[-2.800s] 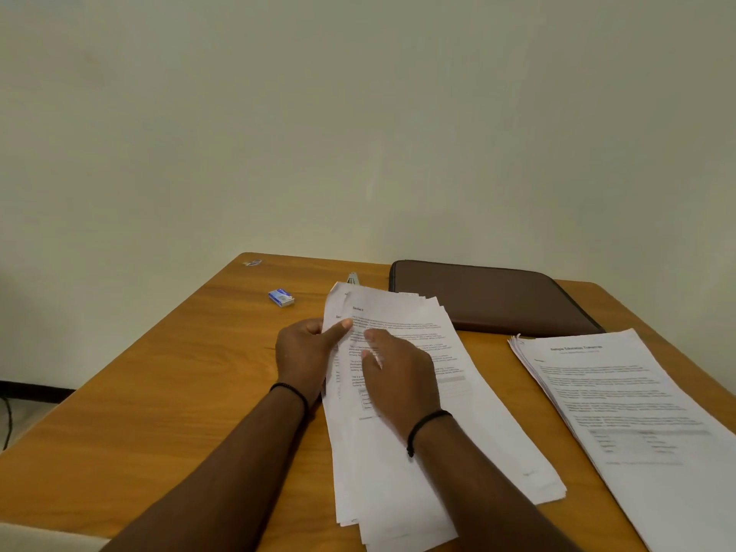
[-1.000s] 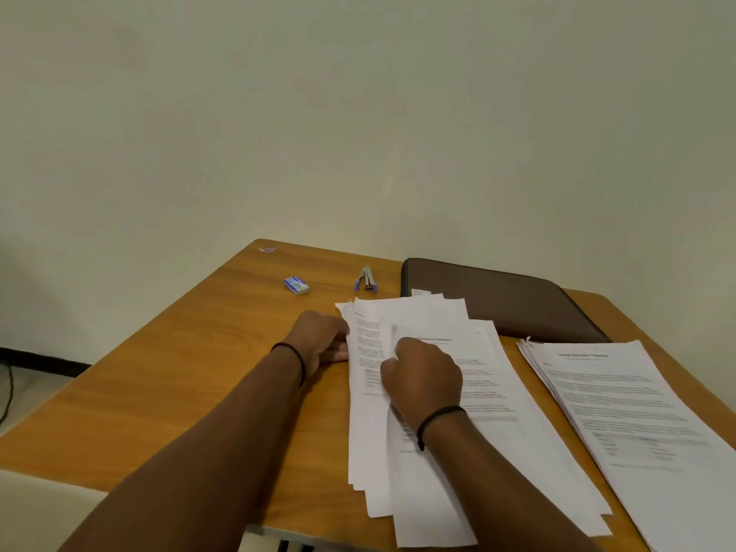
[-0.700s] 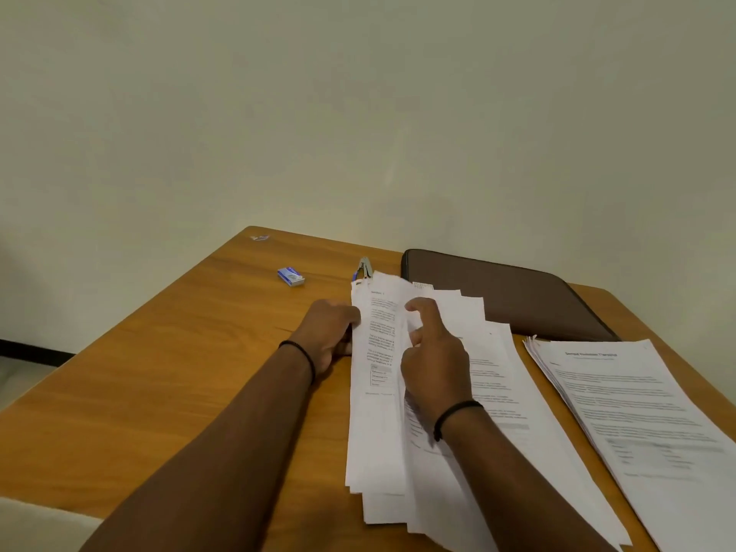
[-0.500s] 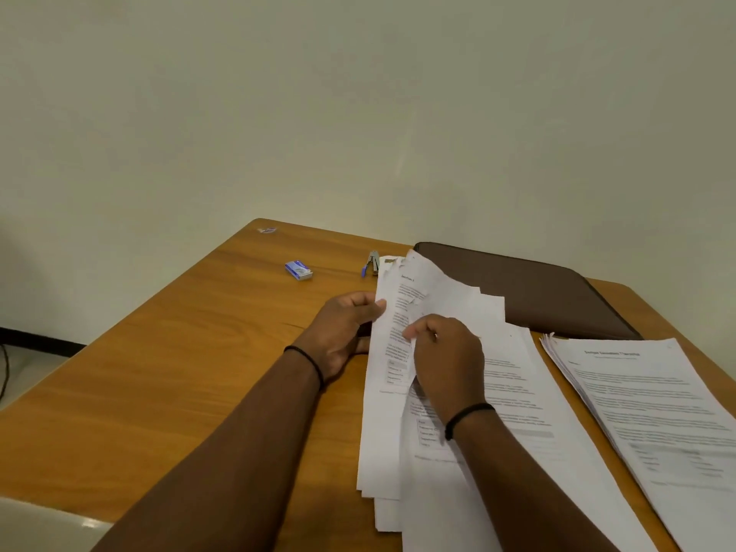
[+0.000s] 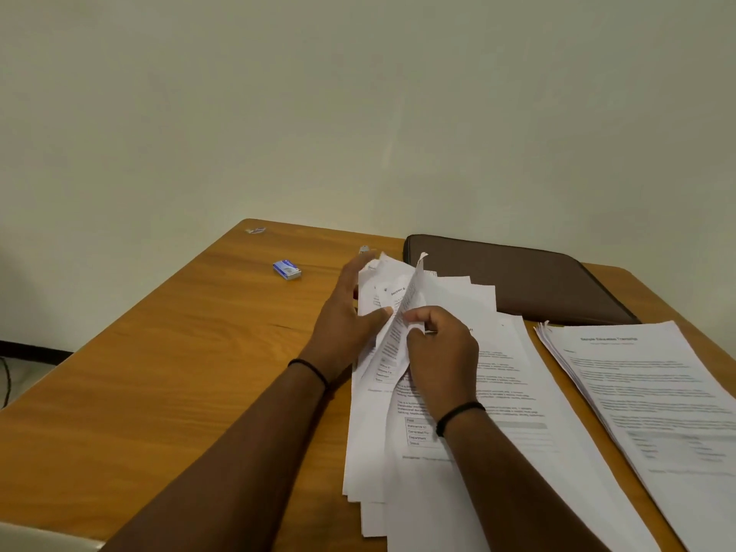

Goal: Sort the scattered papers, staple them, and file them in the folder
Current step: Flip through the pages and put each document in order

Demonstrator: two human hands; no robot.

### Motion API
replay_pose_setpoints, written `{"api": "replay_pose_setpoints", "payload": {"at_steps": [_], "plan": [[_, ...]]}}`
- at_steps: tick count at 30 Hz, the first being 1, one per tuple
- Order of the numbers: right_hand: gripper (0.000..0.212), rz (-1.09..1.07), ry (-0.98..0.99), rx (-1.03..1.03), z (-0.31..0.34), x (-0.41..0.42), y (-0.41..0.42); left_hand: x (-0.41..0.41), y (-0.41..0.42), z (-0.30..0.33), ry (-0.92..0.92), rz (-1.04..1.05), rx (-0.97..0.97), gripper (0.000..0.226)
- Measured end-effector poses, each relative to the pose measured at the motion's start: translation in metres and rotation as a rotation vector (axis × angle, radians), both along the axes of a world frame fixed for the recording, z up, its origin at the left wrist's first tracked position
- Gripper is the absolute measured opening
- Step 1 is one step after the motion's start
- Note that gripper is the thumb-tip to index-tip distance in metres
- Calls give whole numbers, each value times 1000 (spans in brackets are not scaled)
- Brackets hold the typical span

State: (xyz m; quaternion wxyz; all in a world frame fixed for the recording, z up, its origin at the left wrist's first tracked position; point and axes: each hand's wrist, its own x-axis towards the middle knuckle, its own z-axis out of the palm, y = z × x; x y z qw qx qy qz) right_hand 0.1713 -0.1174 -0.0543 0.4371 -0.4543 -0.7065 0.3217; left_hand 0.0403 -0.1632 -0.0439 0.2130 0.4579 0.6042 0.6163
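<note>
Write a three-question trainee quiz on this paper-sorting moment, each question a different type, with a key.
1. True or false: the brown folder lies closed on the table, behind the loose papers.
2. Multiple choice: what is the right hand doing? A) resting flat on the wood B) pinching a lifted sheet C) holding the folder
3. Fill in: the small blue box lies to the ___ of the left hand.

Key
1. True.
2. B: thumb and fingers grip the sheet's edge while it stands up from the pile.
3. Left, further back on the table.
</note>
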Motion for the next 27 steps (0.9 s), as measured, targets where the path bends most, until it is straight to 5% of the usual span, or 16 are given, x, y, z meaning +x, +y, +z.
{"api": "replay_pose_setpoints", "payload": {"at_steps": [6,17,20,27], "plan": [[19,1,-11,25,-1,1,3,9,2,-6,287,115,-128,17],[20,13,38,-31,-5,3,8,1,0,-8,343,263,-328,59],[18,5,16,-14,-4,2,9,6,0,-5,364,401,-297,17],[31,8,-53,9,-3,8,4,4,-30,20,373,654,-61,35]]}}
